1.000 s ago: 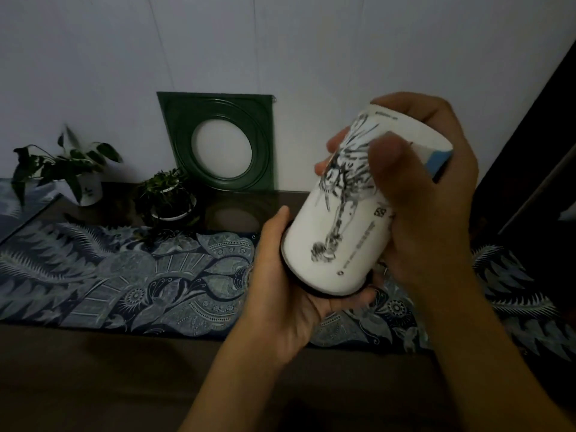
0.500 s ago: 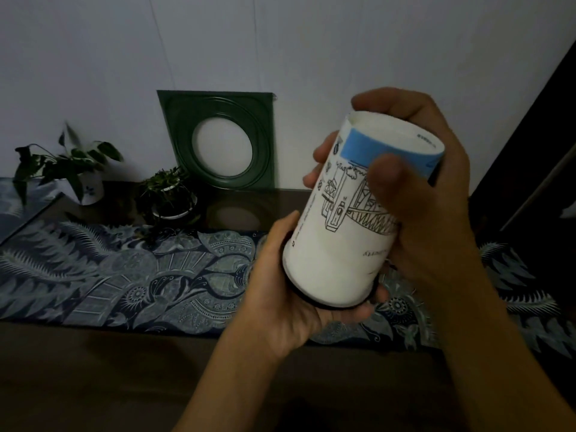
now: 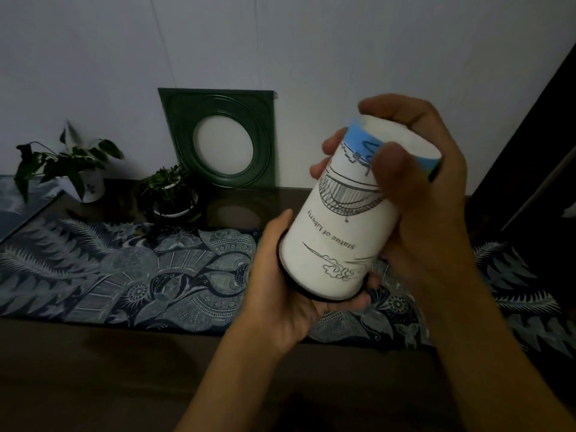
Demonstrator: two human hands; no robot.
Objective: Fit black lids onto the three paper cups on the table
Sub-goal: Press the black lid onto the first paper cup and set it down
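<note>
At far left a plant point(image 3: 67, 165) in a white pot stands on the counter point(image 3: 93, 353), with a smaller plant point(image 3: 170, 191) beside it and a green frame point(image 3: 218, 135) leaning on the wall behind. A patterned runner point(image 3: 124, 269) lies across the counter.

Right of these, the left hand point(image 3: 290, 285) cups the low end of the cup point(image 3: 352, 226), fingers curled under its mouth and round the lid point(image 3: 288, 271), of which only a thin black edge shows. The cup is held in the air above the runner, upside down and tilted, base up and to the right. The right hand point(image 3: 436, 213) grips the upper part, thumb across the print and fingers wrapped behind the base.

The step in hand looks like seating the lid. To do it well, the left palm should push squarely along the cup's axis while the right hand braces the base without squeezing the wall (paper buckles easily); working the pressure round the whole rim should settle an even fit.

Most of the lid is hidden in the left palm, so I cannot tell whether it is snapped on all round. The other two cups and any spare lids are not in view. The right edge of the scene is dark and hard to read.
</note>
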